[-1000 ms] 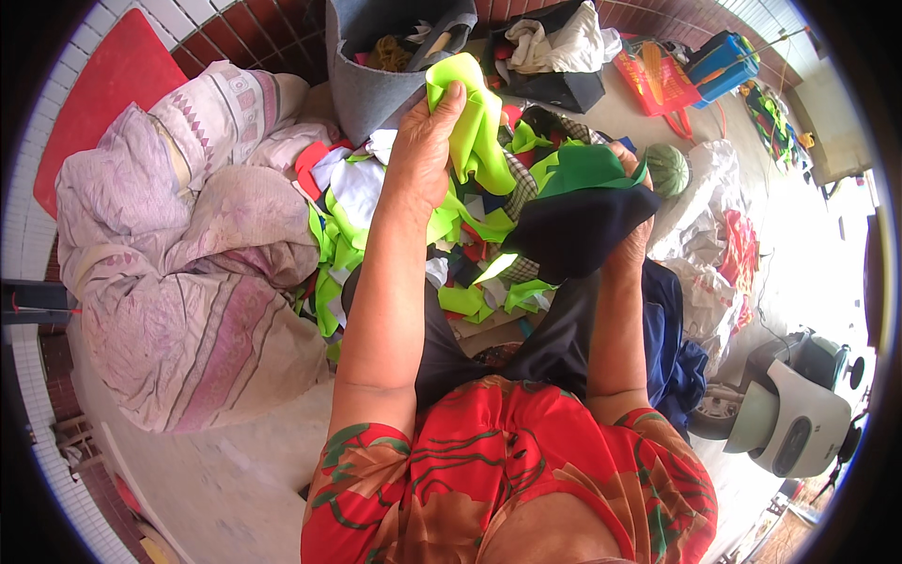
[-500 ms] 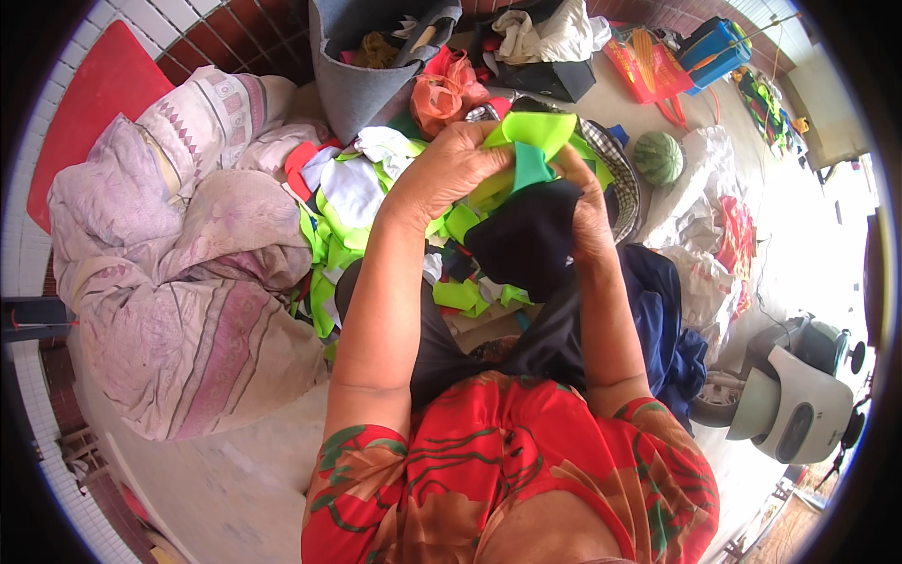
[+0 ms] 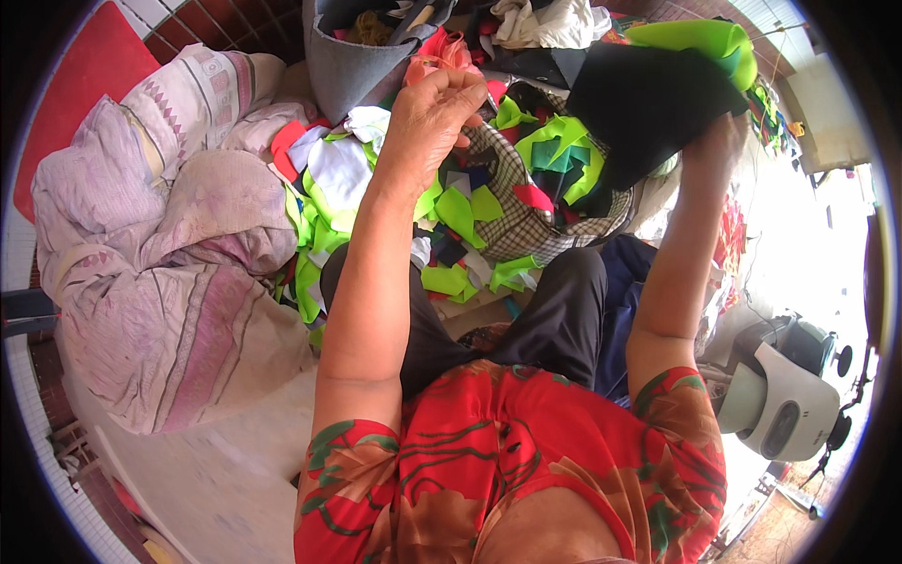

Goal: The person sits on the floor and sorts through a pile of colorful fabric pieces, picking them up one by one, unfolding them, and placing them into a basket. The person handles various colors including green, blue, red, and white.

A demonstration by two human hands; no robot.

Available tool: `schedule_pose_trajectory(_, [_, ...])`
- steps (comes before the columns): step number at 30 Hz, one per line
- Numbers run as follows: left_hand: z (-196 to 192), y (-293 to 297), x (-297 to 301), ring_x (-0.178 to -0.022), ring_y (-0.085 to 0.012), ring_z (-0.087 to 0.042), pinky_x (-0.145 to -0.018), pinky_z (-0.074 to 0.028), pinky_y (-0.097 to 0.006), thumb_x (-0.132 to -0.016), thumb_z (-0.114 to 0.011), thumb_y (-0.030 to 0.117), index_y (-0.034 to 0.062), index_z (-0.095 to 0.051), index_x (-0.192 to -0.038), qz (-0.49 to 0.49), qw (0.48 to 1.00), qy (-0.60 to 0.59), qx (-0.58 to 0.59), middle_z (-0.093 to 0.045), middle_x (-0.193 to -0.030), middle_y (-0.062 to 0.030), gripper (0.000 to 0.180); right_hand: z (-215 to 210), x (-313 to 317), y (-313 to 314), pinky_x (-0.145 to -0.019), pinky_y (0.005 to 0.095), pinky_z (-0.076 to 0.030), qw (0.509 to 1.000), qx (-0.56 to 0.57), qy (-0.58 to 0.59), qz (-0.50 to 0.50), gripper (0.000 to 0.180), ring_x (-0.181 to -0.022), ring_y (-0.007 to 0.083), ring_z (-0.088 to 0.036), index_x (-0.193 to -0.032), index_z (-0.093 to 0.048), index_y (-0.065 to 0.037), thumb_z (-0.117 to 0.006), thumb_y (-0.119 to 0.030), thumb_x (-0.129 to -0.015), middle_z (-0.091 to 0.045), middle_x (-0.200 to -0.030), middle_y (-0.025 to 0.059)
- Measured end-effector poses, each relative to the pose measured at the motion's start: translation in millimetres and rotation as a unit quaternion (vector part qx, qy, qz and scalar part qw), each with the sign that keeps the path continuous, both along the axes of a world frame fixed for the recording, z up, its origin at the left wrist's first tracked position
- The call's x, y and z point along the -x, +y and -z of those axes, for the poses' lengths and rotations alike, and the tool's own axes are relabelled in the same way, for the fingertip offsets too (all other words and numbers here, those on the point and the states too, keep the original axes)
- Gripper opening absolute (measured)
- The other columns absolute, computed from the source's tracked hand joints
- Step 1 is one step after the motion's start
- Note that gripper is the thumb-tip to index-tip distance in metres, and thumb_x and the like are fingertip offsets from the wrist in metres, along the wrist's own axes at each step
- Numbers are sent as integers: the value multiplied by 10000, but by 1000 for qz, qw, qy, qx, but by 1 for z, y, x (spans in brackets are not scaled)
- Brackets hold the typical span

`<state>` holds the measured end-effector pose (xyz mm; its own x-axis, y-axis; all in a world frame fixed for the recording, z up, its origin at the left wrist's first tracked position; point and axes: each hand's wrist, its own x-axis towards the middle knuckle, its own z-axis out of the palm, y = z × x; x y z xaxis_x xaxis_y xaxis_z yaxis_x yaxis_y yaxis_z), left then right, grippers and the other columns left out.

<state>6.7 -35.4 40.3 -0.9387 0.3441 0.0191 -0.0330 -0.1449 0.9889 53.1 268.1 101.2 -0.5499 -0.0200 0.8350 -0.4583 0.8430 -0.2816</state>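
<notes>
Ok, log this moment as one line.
left hand: raised, grasp unclear | right hand: holding dark cloth | checked fabric: green scraps inside

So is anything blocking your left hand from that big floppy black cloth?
Nothing visible: the gap between the left hand and the large, limp black cloth in the right hand looks open. The brown-and-white checked fabric and loose coloured scraps seem to lie below it.
</notes>
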Motion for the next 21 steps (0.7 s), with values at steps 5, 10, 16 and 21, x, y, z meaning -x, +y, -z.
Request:
schedule_pose_trajectory(5, [0,-5,0,-773,-117,-600,-596,-448,-231,-849,-636,322,51,-625,-1022,-13,1000,3,2,-642,-945,-34,321,0,28,38,-772,293,-541,940,324,-65,-79,235,-868,217,-653,-1093,-551,13,-500,-3,-864,-645,-998,139])
schedule_pose_trajectory(10, [4,-7,1,-783,-102,-597,-576,-452,-210,-861,-625,302,43,-627,-1014,-30,999,14,-7,-630,-924,-27,302,115,40,61,-843,384,-474,948,-6,-267,173,397,-991,335,-597,-1167,-552,-87,-623,-132,-779,-610,-1081,162])
schedule_pose_trajectory(16, [3,-13,3,-766,-96,-601,-585,-459,-213,-856,-636,306,45,-637,-999,-50,998,20,-16,-640,-883,-22,298,201,4,-29,-812,396,-479,909,-11,-416,29,334,-941,340,-603,-1049,-627,-74,-684,-186,-740,-615,-1064,170])
schedule_pose_trajectory(21, [-3,-18,2,-773,-107,-609,-602,-473,-222,-854,-639,281,43,-644,-993,-75,997,34,-10,-649,-897,-32,276,253,5,-113,-797,395,-485,818,29,-572,-52,299,-908,325,-619,-1019,-646,-110,-670,-238,-750,-646,-1008,141])
